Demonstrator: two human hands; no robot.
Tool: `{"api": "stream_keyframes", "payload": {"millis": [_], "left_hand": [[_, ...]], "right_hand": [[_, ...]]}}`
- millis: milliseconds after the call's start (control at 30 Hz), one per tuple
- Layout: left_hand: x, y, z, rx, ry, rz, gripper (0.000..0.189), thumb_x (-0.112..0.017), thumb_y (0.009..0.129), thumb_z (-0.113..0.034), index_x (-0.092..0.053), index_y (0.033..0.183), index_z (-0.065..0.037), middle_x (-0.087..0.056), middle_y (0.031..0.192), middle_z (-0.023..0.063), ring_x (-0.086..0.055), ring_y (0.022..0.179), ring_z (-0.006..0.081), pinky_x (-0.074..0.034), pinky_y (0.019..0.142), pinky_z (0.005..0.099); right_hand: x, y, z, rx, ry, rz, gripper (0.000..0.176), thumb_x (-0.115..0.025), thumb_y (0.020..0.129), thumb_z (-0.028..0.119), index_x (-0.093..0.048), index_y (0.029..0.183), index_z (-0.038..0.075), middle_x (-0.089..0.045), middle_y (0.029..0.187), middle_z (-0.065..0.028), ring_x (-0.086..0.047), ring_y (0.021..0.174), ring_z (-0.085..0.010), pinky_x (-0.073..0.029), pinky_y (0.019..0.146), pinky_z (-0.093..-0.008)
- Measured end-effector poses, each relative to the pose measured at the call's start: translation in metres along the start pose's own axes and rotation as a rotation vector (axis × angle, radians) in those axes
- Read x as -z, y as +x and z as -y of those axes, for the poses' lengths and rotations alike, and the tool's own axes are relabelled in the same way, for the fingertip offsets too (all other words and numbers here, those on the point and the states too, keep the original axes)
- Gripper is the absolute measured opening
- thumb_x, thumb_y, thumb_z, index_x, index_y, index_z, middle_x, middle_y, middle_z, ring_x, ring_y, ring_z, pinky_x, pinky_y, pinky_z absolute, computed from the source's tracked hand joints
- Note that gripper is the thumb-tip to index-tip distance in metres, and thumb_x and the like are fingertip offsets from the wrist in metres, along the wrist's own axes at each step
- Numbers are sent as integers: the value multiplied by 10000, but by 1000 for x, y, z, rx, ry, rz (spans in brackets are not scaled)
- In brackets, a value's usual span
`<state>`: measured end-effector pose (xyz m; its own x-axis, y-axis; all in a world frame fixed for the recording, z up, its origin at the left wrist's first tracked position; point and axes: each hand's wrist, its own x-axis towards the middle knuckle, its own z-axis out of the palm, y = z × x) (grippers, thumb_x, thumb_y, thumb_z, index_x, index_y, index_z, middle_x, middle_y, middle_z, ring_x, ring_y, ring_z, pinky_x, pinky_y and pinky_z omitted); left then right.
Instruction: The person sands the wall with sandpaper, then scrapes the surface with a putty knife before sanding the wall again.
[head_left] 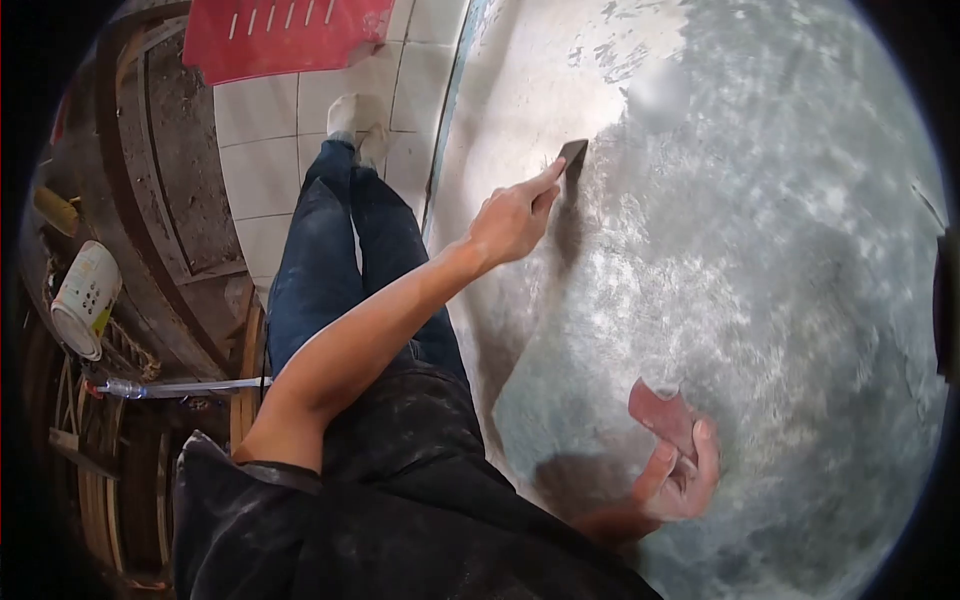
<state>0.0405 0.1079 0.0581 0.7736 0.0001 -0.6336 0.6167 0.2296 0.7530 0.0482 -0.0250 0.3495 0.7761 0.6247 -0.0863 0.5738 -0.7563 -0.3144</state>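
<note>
My left hand (510,222) reaches across to the pale, patchy wall surface (720,250), its index finger stretched along a small dark scraper (574,153). The scraper's edge is right at the surface, beside the border between a whitish area and a grey, mottled one. Whatever part of it lies in the palm is hidden by the fingers. Lower down, my right hand (682,480) pinches a curled piece of reddish-brown sandpaper (662,412) between thumb and fingers, close over the grey part of the surface.
White floor tiles (258,165) run along the surface near my feet, with a red plastic stool (285,35) on them. To the left stand wooden framing (160,200), a white bucket (86,300) and a clear tube (180,387). A dark object (945,300) juts in at the right edge.
</note>
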Motion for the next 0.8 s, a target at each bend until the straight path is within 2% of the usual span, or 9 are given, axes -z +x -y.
{"api": "stream_keyframes", "payload": {"millis": [33, 133, 233, 367, 467, 500, 600, 667, 800], "left_hand": [[-1, -4, 0, -9, 10, 6, 454, -460, 1035, -255, -418, 1476, -162, -623, 920, 299, -621, 837, 402, -472, 834, 407], [4, -18, -4, 27, -13, 91, 457, -451, 1040, -257, -404, 1485, -167, -630, 931, 305, -629, 817, 392, -472, 828, 388], [2, -5, 1, -56, 5, 30, 448, -438, 1048, -257, -409, 1486, -174, -615, 839, 274, -592, 715, 290, -469, 787, 357], [30, 21, -14, 149, 25, 170, 442, -437, 1050, -272, -427, 1481, -174, -531, 739, 139, -441, 674, 171, -459, 749, 316], [35, 6, -24, 189, 91, 268, 445, -441, 1047, -275, -431, 1477, -162, -614, 828, 187, -531, 729, 181, -463, 807, 321], [18, -3, 8, -82, 51, 124, 450, -437, 1046, -277, -425, 1479, -154, -660, 976, 247, -614, 852, 204, -462, 886, 339], [20, -7, 4, -74, 17, 154, 458, -432, 1046, -282, -415, 1484, -147, -656, 1111, 275, -642, 978, 237, -445, 951, 359], [36, 12, -12, 157, 44, 263, 470, -425, 1050, -272, -386, 1498, -135, -656, 917, 223, -591, 785, 189, -473, 841, 336], [35, 14, -7, 99, 10, 245, 468, -427, 1052, -266, -379, 1505, -161, -542, 752, 138, -491, 694, 173, -460, 755, 330]], "right_hand": [[0, -2, -4, 8, 18, 2, 404, -580, 955, 111, -490, 1290, -95, -670, 925, -230, -648, 828, -309, -542, 682, -386], [-3, 0, -2, 2, 76, 8, 402, -550, 972, 137, -476, 1317, -56, -670, 858, -224, -618, 808, -275, -515, 671, -388], [2, 2, -6, 21, 68, 80, 417, -508, 986, 149, -439, 1363, -17, -688, 773, -216, -577, 728, -240, -485, 688, -387], [0, 7, -5, 15, 80, 106, 419, -470, 991, 137, -410, 1387, 14, -710, 726, -186, -541, 668, -204, -457, 731, -370], [3, 11, -5, 21, 71, 153, 430, -448, 997, 138, -377, 1403, 18, -720, 714, -164, -540, 652, -176, -449, 748, -361], [2, 10, -4, 9, 104, 147, 427, -442, 1000, 139, -373, 1404, 19, -723, 723, -164, -541, 653, -167, -446, 750, -359], [1, 7, -5, -11, 120, 149, 419, -427, 1009, 143, -363, 1406, 24, -727, 737, -165, -546, 648, -145, -443, 753, -357], [1, 6, -4, -20, 108, 146, 412, -424, 1014, 149, -364, 1403, 30, -728, 738, -165, -549, 645, -140, -444, 759, -357], [0, 9, -1, -18, 73, 139, 397, -434, 1020, 169, -380, 1393, 42, -725, 729, -171, -555, 644, -148, -448, 779, -360]]}}
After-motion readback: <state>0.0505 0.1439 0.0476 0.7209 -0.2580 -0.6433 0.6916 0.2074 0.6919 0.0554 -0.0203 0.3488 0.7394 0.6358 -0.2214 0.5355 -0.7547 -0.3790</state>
